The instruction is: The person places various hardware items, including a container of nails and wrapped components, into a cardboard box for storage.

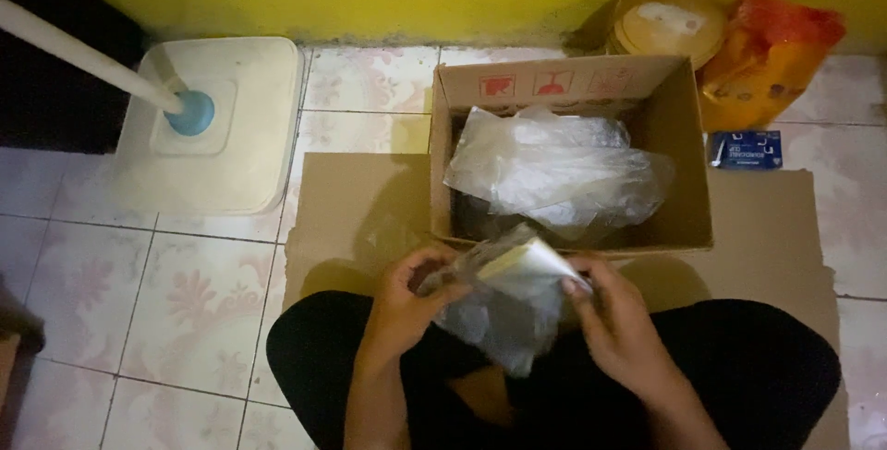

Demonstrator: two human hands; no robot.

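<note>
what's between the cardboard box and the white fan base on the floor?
Head view: mostly bare patterned floor tile between the box and the fan base. Lower down, the flat cardboard sheet under the box juts into that gap.

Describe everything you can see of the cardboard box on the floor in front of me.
The cardboard box is brown, corrugated-looking and open at the top, with red handling symbols on its far inner wall. It stands upright on a flat cardboard sheet on the tiled floor, close to the yellow wall. Crumpled clear plastic bags fill much of it over something dark. Neither hand appears to touch it; both hold a plastic-wrapped item just in front of its near wall.
</note>
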